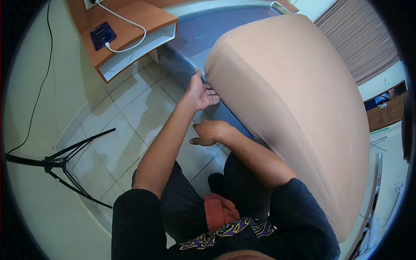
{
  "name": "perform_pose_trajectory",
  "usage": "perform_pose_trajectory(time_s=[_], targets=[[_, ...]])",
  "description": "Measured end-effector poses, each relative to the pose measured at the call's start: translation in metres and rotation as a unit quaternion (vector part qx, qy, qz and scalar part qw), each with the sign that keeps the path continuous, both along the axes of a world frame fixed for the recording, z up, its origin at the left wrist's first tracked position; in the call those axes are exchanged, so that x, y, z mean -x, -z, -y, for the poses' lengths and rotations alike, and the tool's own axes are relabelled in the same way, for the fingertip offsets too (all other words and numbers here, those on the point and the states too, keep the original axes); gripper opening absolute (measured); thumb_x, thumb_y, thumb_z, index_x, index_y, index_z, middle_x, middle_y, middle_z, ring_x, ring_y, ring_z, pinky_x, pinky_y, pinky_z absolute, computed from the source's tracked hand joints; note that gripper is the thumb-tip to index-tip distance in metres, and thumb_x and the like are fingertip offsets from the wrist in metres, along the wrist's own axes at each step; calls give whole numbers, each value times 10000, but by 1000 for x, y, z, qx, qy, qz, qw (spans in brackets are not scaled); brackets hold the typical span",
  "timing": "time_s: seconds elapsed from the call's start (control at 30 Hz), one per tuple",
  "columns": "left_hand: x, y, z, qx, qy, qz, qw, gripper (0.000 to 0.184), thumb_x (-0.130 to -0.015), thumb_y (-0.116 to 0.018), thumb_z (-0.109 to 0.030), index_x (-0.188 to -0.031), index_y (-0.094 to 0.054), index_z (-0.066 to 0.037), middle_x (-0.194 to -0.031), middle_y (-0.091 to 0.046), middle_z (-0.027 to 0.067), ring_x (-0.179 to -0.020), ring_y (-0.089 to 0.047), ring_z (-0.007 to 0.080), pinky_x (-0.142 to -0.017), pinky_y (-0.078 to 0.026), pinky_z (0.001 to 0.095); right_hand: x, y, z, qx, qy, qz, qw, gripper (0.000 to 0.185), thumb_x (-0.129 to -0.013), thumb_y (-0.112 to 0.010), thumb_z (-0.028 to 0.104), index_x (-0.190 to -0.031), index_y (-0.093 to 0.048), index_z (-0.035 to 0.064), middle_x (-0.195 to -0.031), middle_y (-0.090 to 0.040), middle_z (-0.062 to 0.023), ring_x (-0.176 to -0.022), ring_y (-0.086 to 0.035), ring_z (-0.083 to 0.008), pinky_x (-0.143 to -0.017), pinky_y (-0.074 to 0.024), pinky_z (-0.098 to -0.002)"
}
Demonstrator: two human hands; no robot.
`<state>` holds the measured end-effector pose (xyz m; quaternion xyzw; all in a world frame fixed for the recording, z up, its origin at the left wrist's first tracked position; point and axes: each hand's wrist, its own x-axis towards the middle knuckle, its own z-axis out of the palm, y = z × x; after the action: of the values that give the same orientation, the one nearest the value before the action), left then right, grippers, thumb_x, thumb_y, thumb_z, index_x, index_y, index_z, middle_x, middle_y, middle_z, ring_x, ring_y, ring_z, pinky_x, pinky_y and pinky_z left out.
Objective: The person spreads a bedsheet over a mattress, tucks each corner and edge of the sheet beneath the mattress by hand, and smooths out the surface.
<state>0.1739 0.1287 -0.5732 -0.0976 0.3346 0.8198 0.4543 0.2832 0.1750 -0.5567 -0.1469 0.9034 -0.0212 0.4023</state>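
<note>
A large mattress in a beige fitted sheet [281,86] lies tilted over a blue-grey bed base [190,34]. My left hand [202,94] is at the mattress's near left corner, palm up, fingers apart, with the fingertips by its lower edge; nothing shows in it. Nearer to me, my right hand [208,133] hangs beside the base, with a thin bracelet at the wrist. Its thumb and a finger are apart, the other fingers are partly hidden, and I see nothing held.
On the wooden wall shelf [154,19] a phone [103,35] is plugged into a white cable. A black tripod stand [54,163] stands on the tiled floor [130,117] at left. A red cloth [220,211] lies at my lap. Far right, a person in blue is partly visible near a wooden door [388,113].
</note>
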Motion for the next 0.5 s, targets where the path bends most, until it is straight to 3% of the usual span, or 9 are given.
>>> perform_pose_trajectory(time_s=[0.07, 0.2, 0.27, 0.5], targets=[[-8, -6, 1, -2, 39, 77, 996, 1110, -867, -189, -828, -1473, -227, 102, -1495, -291, 342, -1399, -307, 449, -1171, -187, 537, -3, -18, 6, 9, -5, 40, 999, 655, -944, -500, 519, -1351, -531, 6, -1333, -566, -242, -1191, -585, -373, -1027, -447, -456], [-19, -9, -4, -71, 0, 89, 993, 1160, -828, -166, -872, -1469, -253, 91, -1465, -358, 326, -1400, -322, 419, -1160, -210, 537, -3, 0, 0, 111, -39, -11, 993, 663, -946, -492, 523, -1378, -508, 20, -1333, -565, -243, -1192, -582, -378, -1029, -445, -459], [-12, -7, -5, -25, 32, 37, 998, 1196, -801, -142, -901, -1445, -307, 93, -1416, -438, 304, -1382, -364, 396, -1141, -248, 529, -3, -26, 6, 27, -13, 35, 999, 694, -943, -493, 526, -1396, -476, 1, -1320, -571, -249, -1184, -587, -379, -1024, -447, -458], [5, -1, 9, 93, 112, -84, 986, 1262, -751, -96, -941, -1394, -387, 105, -1308, -543, 270, -1247, -521, 383, -1084, -355, 488, -13, -34, -13, 51, 9, -8, 999, 664, -939, -510, 502, -1338, -502, -29, -1244, -605, -271, -1137, -607, -393, -988, -465, -472]])
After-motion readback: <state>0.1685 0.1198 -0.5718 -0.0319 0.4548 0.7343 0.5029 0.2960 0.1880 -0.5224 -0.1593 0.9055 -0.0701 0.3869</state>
